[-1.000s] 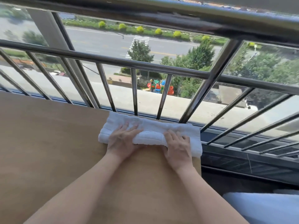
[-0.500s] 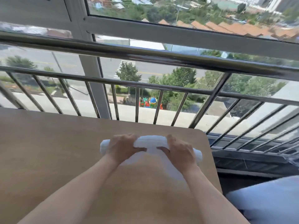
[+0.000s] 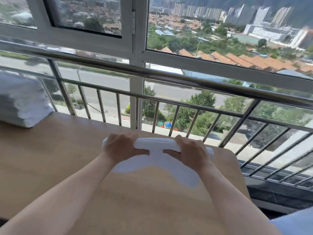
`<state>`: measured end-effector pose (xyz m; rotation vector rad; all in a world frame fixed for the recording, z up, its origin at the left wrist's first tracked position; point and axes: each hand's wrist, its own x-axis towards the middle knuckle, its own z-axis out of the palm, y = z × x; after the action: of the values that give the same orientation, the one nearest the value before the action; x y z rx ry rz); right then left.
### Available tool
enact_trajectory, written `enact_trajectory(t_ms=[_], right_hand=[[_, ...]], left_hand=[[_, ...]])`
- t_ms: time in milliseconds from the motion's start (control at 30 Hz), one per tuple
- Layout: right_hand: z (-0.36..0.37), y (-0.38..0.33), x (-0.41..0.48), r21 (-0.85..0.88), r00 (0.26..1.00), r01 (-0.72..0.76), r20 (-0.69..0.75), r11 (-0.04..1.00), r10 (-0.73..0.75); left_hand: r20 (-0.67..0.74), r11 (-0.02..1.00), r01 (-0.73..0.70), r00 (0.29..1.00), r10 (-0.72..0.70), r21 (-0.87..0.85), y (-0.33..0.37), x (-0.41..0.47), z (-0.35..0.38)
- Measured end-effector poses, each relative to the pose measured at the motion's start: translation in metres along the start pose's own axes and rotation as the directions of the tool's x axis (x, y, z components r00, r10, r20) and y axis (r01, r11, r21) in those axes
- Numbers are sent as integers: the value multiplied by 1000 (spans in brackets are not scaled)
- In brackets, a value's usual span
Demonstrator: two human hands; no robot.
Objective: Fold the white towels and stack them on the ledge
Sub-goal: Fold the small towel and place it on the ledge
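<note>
— Which step is this?
— The fold looks done, I'd say. The left hand [image 3: 122, 146] and the right hand [image 3: 191, 150] each curl round the folded white terry towel [image 3: 155, 144], which lies between them near the far right corner of the pale wooden desk [image 3: 50, 158].
— Next?
— Probably carry it to the stack of folded white towels [image 3: 22, 102] at the far left edge and set it down squarely.

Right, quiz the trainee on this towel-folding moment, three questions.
1. True or false: the left hand and right hand both grip the folded white towel.
2. The stack of folded towels sits: A) far left B) far right C) in a basket.
3. Fill in: the stack rests on the wooden ____.

Key: 1 true; 2 A; 3 tabletop.
</note>
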<state>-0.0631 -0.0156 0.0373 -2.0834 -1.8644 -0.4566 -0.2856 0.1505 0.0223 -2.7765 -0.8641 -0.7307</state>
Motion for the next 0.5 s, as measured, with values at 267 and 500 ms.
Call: enact_trajectory(t_ms=[267,500], right_hand=[[17,-51,8,181,998,-39,-41,983,47],[23,-119,32,106,996,-59,-54,993,65]], left_hand=[[18,981,186,982,-187,63,-27,-48,-44],[-74,973,155,987,-144,170,-70,-96,-92]])
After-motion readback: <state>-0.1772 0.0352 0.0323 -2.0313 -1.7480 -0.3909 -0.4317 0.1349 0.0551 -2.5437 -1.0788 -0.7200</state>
